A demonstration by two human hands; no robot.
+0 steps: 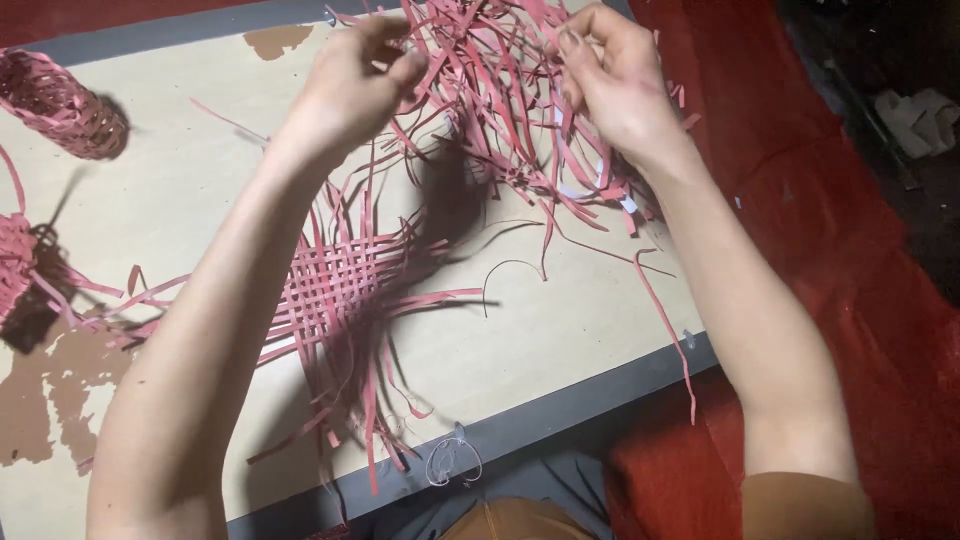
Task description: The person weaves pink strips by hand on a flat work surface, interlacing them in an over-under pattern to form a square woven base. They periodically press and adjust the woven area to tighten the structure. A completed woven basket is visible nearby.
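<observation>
My left hand (355,80) is raised over the board, fingers curled in tight on a few thin strands from the loose bundle of red strips (500,90). My right hand (615,85) is up beside it, thumb and fingertips pinched on strips at the far side of the same bundle; exactly how many it grips I can't tell, since the strands tangle and blur there. The bundle hangs between my 2 hands and spills down onto the tan board (560,330), near its upper edge.

Below my left forearm lies a flat woven mat (335,285) of the same red strips, its loose ends fanning out toward me and to both sides. At the far left corner a small woven basket (62,105) lies on its side, and a second half-woven piece (15,270) sits at the left edge, partly cut off by the frame. Red cloth (850,250) covers the surface to the right of the board.
</observation>
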